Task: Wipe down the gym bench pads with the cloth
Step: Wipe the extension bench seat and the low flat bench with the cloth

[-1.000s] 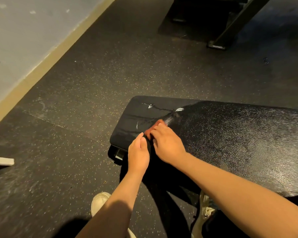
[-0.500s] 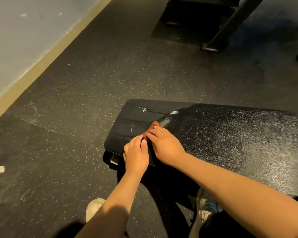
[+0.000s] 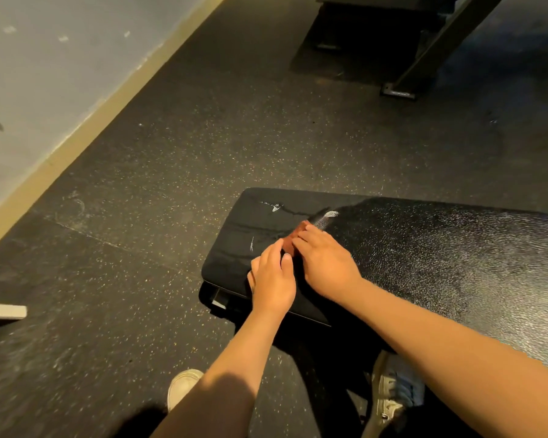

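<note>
At the scuffed end of the bench pad (image 3: 424, 248), the right hand (image 3: 326, 263) presses the reddish cloth (image 3: 293, 240) down under straight, close-set fingers (image 3: 307, 237), probably to spread wiping pressure. The left hand (image 3: 274, 279) rests just beside it, fingers flat and together, seemingly steadying the cloth.

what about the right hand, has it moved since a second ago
Yes: the right hand and reddish cloth have slid along the bench pad toward its white tear.
</note>
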Available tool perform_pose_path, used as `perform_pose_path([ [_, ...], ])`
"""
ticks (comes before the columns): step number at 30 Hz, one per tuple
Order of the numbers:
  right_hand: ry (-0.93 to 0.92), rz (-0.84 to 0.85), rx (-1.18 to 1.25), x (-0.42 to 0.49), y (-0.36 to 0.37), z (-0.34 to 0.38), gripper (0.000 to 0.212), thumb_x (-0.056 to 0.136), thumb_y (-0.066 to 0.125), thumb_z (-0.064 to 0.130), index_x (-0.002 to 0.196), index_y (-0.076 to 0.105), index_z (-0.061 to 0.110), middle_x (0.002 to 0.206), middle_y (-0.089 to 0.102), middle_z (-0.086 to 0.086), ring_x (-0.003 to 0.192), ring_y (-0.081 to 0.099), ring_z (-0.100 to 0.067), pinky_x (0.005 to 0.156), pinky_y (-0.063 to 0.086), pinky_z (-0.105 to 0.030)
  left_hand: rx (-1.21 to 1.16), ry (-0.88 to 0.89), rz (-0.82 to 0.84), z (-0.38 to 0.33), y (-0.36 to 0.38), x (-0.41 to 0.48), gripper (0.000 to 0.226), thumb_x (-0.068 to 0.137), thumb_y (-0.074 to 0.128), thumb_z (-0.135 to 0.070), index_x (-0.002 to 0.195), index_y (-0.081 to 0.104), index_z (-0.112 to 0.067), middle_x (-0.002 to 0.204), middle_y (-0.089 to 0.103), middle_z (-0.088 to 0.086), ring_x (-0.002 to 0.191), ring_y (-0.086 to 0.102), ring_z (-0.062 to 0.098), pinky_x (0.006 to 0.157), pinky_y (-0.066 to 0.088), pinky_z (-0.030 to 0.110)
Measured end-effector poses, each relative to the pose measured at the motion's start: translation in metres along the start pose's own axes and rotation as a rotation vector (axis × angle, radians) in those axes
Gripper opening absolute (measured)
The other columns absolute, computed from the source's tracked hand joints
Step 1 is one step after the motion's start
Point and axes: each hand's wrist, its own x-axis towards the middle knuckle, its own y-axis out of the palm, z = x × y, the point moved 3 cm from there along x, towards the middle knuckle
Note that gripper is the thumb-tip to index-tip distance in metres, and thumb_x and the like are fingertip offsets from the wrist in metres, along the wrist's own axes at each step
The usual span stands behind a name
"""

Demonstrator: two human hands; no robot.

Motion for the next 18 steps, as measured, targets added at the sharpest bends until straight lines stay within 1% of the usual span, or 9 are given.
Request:
perform_pose_path([
  [3,0.167,-0.031,-0.052,0.015,-0.019,-0.027,0.025,0.077,0.048,0.011,0.097,0.062,0.015,0.106,0.058,-0.002,0.108,0.053,-0.028,0.087,0.047,-0.039,0.03,0.038,0.024,-0.004,0.004,-0.002,0.045,0.108,0.031,-0.037,0.152,0.037,-0.032,0.154,0.041,-0.014,0.141,0.025,0.012,0.115,0.019,0.037],
  [6,0.175,-0.084,-0.034,0.008,-0.02,-0.014,0.035,0.081,0.033,0.019,0.093,0.064,0.01,0.097,0.061,-0.005,0.107,0.053,-0.03,0.085,0.047,-0.044,0.049,0.02,0.021,-0.005,0.004,-0.001,0.044,0.108,0.031,-0.038,0.151,0.04,-0.033,0.155,0.04,-0.015,0.14,0.026,0.012,0.115,0.02,0.038],
  [8,0.106,-0.071,-0.005,-0.006,-0.013,0.005,0.038,0.085,0.034,0.021,0.099,0.068,0.008,0.1,0.064,-0.007,0.115,0.054,-0.034,0.093,0.048,-0.045,0.06,0.008,0.013,-0.007,0.005,0.001,0.044,0.107,0.031,-0.038,0.149,0.043,-0.032,0.155,0.041,-0.014,0.139,0.029,0.014,0.114,0.021,0.038],
  [10,0.024,-0.025,-0.003,-0.011,-0.008,0.006,0.034,0.085,0.045,0.017,0.108,0.068,0.007,0.109,0.065,-0.008,0.123,0.053,-0.034,0.1,0.048,-0.044,0.069,-0.008,0.01,-0.006,0.006,0.0,0.044,0.107,0.031,-0.039,0.148,0.045,-0.032,0.155,0.04,-0.014,0.139,0.029,0.014,0.115,0.022,0.039],
  [11,0.011,-0.019,-0.017,-0.008,-0.008,-0.003,0.032,0.084,0.05,0.014,0.109,0.068,0.007,0.112,0.065,-0.009,0.124,0.052,-0.034,0.099,0.048,-0.045,0.08,0.0,0.015,-0.004,0.007,-0.002,0.044,0.107,0.031,-0.039,0.148,0.044,-0.032,0.156,0.039,-0.015,0.14,0.028,0.013,0.115,0.022,0.039],
  [13,0.076,-0.019,-0.063,0.004,-0.014,-0.023,0.028,0.08,0.057,0.01,0.105,0.068,0.006,0.112,0.063,-0.011,0.121,0.052,-0.035,0.095,0.047,-0.046,0.09,0.017,0.027,-0.003,0.007,-0.003,0.044,0.107,0.031,-0.039,0.149,0.043,-0.032,0.156,0.039,-0.015,0.141,0.027,0.013,0.115,0.021,0.039],
  [14,0.137,-0.022,-0.067,0.01,-0.017,-0.03,0.026,0.079,0.057,0.009,0.102,0.068,0.006,0.11,0.063,-0.011,0.117,0.052,-0.035,0.093,0.047,-0.047,0.089,0.014,0.031,-0.003,0.007,-0.002,0.045,0.108,0.031,-0.039,0.15,0.043,-0.032,0.157,0.039,-0.015,0.141,0.027,0.013,0.115,0.021,0.038],
  [16,0.235,-0.074,-0.031,0.014,-0.023,-0.028,0.023,0.08,0.05,0.011,0.095,0.067,0.007,0.102,0.062,-0.009,0.113,0.051,-0.035,0.091,0.047,-0.045,0.078,-0.004,0.037,-0.008,0.006,0.0,0.045,0.108,0.029,-0.039,0.151,0.041,-0.033,0.156,0.039,-0.014,0.141,0.027,0.014,0.115,0.02,0.039],
  [18,0.193,-0.121,0.04,0.008,-0.021,-0.006,0.03,0.084,0.039,0.017,0.092,0.067,0.01,0.094,0.063,-0.005,0.111,0.053,-0.032,0.091,0.047,-0.043,0.053,-0.029,0.037,-0.014,0.005,0.002,0.045,0.108,0.028,-0.039,0.15,0.042,-0.033,0.155,0.04,-0.013,0.14,0.028,0.016,0.116,0.02,0.041],
])
